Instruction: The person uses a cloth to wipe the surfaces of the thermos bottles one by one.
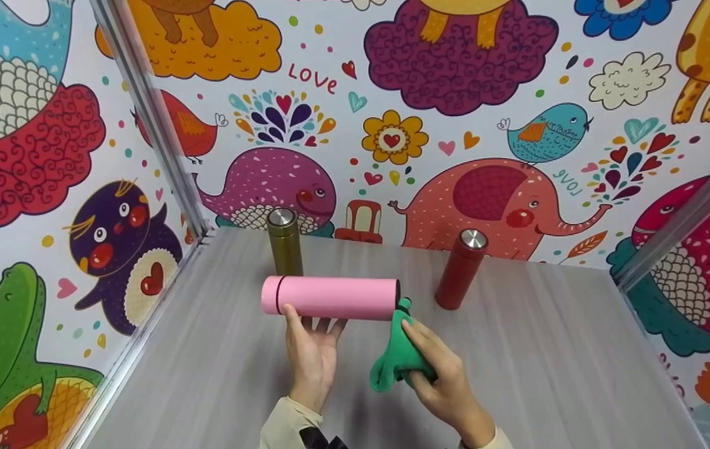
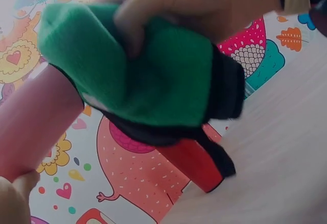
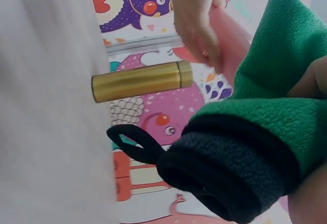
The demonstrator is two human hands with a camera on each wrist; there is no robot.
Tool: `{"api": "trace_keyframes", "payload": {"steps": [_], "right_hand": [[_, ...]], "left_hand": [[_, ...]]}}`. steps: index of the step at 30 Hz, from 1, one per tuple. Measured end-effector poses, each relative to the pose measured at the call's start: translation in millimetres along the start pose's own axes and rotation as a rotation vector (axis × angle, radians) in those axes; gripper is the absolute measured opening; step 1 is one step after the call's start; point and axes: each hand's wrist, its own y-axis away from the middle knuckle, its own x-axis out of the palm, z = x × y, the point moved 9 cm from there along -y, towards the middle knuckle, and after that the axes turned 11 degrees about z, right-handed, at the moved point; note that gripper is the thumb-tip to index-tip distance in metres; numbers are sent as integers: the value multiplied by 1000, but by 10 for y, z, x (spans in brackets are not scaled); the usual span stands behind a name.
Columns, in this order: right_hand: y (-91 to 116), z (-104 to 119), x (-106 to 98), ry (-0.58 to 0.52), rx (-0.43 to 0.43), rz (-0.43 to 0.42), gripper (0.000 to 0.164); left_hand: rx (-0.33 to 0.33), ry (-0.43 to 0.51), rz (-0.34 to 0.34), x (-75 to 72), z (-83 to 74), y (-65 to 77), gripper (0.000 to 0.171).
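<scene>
1. Pink bottle (image 1: 336, 298). Held on its side above the bench (image 1: 554, 355), near the middle of the head view; the end marked off by a dark ring points left, the black-edged end right.
2. Left hand (image 1: 313, 365). Its grip is clamped on the pink bottle near the ringed end, supporting it from below, with the thumb on the near side.
3. Right hand (image 1: 451, 380). Its grip is closed on a green cloth, thumb and fingers pressing into the folds.
4. Green cloth (image 1: 398, 355). Bunched at the black-edged end of the pink bottle, overlapping that edge in the head view; the right wrist view shows its dark border (image 3: 230, 155) and a black loop (image 3: 148, 156).
5. Gold bottle (image 1: 288, 252). Upright on the bench, beyond the ringed end of the pink bottle, which hides its lower part from the head camera; silver-coloured top.
6. Red bottle (image 1: 459, 274). Upright on the bench, to the right of the pink bottle and apart from it; silver-coloured top.
7. Surroundings. Printed wall (image 1: 342, 131) of cartoon animals, flowers and hearts, with metal posts (image 1: 143, 93) at the corners; pale sleeves (image 1: 286, 425) at both wrists.
</scene>
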Motion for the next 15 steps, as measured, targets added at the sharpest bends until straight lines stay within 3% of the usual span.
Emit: {"api": "trace_keyframes", "payload": {"steps": [6,15], "right_hand": [[-103,6,-16,68,-65,26,58],[-224,-249,-80,22,-17,54,66]], "left_hand": [[-26,-10,-20,-35,37,26,63],[-41,-7,-4,-14,42,63,65]]}}
